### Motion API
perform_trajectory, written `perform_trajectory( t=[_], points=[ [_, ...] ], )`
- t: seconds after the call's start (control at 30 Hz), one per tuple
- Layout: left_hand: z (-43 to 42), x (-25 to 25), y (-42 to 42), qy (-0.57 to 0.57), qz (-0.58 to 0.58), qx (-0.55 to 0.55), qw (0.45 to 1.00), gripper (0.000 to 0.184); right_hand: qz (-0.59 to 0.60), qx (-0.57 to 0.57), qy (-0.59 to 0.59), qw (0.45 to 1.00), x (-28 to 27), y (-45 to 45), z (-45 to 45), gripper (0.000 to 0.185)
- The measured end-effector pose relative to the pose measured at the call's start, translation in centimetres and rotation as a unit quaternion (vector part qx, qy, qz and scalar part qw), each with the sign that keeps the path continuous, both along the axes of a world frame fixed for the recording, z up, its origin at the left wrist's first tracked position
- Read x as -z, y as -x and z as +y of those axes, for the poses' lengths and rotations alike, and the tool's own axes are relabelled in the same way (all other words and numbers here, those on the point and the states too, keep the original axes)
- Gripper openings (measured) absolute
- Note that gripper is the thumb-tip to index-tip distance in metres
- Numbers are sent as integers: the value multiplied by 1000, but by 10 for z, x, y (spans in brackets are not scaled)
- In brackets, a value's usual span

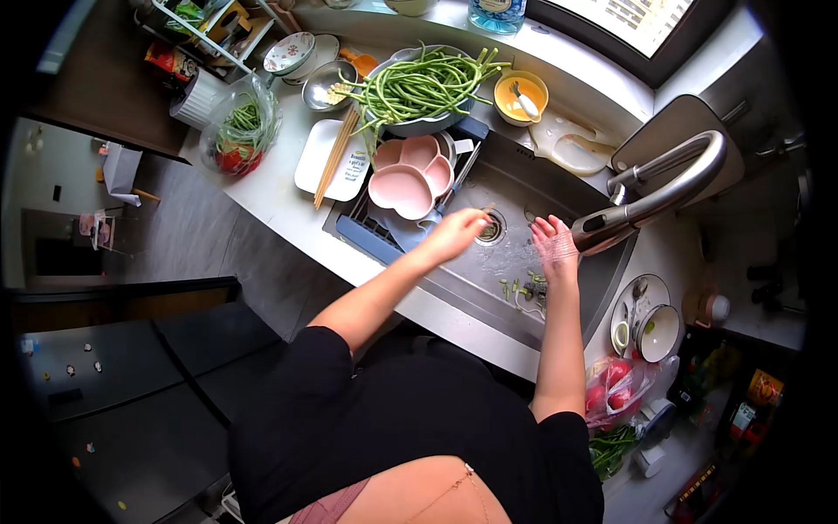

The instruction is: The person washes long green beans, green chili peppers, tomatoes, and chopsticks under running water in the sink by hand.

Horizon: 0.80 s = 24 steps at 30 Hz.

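Black shirt (419,410) fills the near part, cut off by the bottom edge. Past it, bare arms reach over the metal sink (467,278). Green scraps (528,284) lie on its floor, too small to make out; the right forearm hides part of that corner. The right hand (555,242) is just beside the tap (604,227), fingers loosely spread, nothing seen in them (a glassy blur covers the palm). The left hand (458,234) curls its fingers beside the drain (495,229); whether they pinch anything I cannot tell. Farther off, green beans (428,83) hide the inside of their basin (428,128). The window (646,19) is cut off above.
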<state>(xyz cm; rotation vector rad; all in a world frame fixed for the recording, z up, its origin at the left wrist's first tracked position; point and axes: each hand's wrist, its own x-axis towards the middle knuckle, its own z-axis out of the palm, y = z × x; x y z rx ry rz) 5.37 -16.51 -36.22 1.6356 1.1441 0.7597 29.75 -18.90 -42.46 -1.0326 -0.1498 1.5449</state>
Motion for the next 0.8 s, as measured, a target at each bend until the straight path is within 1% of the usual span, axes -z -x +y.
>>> perform_trajectory(
  t=[0.03, 0.07, 0.1, 0.13, 0.17, 0.2, 0.23, 0.27, 0.33, 0.37, 0.4, 0.43, 0.47, 0.5, 0.53, 0.57, 0.6, 0.63, 0.67, 0.7, 0.73, 0.77, 0.8],
  points=[
    [12, -35, 35, 79, 30, -18, 996, 23, -50, -36, 19, 998, -3, -4, -5, 35],
    [23, -35, 72, 51, 49, -59, 996, 20, -61, -69, 36, 995, -2, -5, -9, 37],
    [36, -57, 107, -106, 133, -33, 985, 17, -73, -98, 55, 991, 0, -6, -15, 39],
    [49, -63, 139, -67, 161, -51, 983, 14, -90, -113, 62, 988, -3, -5, -20, 37],
    [58, -82, 162, -132, 188, -37, 973, 13, -107, -127, 70, 984, -10, -2, -25, 36],
    [70, -72, 194, -152, 208, -41, 965, 12, -124, -141, 77, 979, -16, 2, -29, 34],
    [71, -91, 207, -265, 307, -18, 914, 12, -121, -137, 82, 980, -21, 5, -32, 33],
    [74, -89, 225, -180, 282, -39, 941, 11, -116, -133, 86, 980, -25, 9, -33, 31],
    [71, -96, 243, -119, 267, -44, 955, 11, -107, -124, 73, 984, -24, 13, -37, 29],
    [71, -93, 253, -120, 300, -50, 945, 14, -106, -122, 68, 984, -23, 13, -40, 30],
    [68, -93, 256, -225, 389, -37, 893, 15, -106, -117, 66, 985, -30, 16, -39, 31],
    [67, -95, 258, -260, 412, -19, 873, 18, -111, -107, 65, 986, -36, 18, -40, 32],
    [65, -86, 261, -280, 428, -31, 858, 21, -98, -101, 56, 988, -38, 20, -41, 32],
    [64, -72, 267, -317, 440, -13, 840, 26, -89, -94, 47, 991, -40, 21, -42, 33],
    [64, -54, 274, -352, 457, 5, 817, 29, -55, -82, 51, 994, -41, 22, -41, 33],
    [65, -36, 281, -389, 458, 31, 799, 28, -20, -70, 51, 996, -40, 24, -39, 33],
    [65, -19, 287, -389, 453, 47, 800, 22, -2, -49, 48, 998, -38, 24, -39, 33],
    [67, 2, 295, -294, 396, 2, 870, 19, 19, -32, 40, 999, -37, 27, -37, 32],
    [69, 12, 304, -387, 458, 73, 797, 21, 41, -12, 40, 998, -39, 29, -34, 32],
    [71, 36, 316, -349, 452, 55, 819, 22, 66, 4, 38, 997, -40, 31, -32, 31],
    [75, 48, 318, -138, 312, -65, 938, 20, 70, 12, 29, 997, -39, 35, -30, 30],
    [80, 49, 322, -239, 410, -1, 880, 22, 75, 17, 20, 997, -36, 38, -29, 30],
    [82, 46, 320, -277, 431, 18, 859, 20, 82, 19, 11, 996, -33, 40, -30, 29]
  ],
)
